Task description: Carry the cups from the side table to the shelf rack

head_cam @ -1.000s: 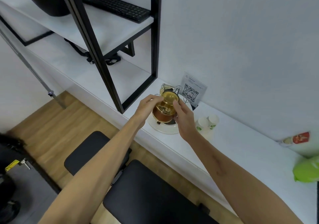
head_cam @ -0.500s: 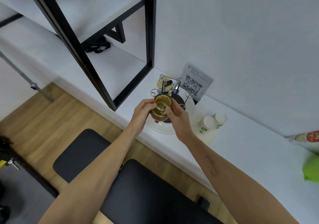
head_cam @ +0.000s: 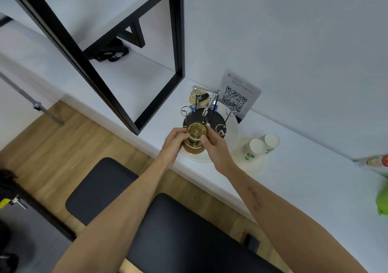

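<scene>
An amber glass cup (head_cam: 196, 133) is upside down, its round base facing me, over the near side of a wire cup stand (head_cam: 210, 116) on the white counter. My left hand (head_cam: 174, 141) holds the cup from the left, and my right hand (head_cam: 214, 146) pinches it from the right. A second amber cup (head_cam: 199, 97) hangs on the stand's far side. The stand's other wire hoops are bare. It sits on a round white plate (head_cam: 232, 125). The black-framed shelf rack (head_cam: 117, 48) rises to the left.
Two white paper cups (head_cam: 261, 145) stand right of the plate. A QR-code sign (head_cam: 238, 94) leans on the wall behind. A black strap (head_cam: 112, 53) lies on the rack's lower shelf. A black padded bench (head_cam: 159, 228) is below my arms. Something green (head_cam: 382, 201) sits far right.
Both hands have lowered the amber cup down toward the stand's near side. My view has tilted down, so the upper shelf and keyboard have left the frame.
</scene>
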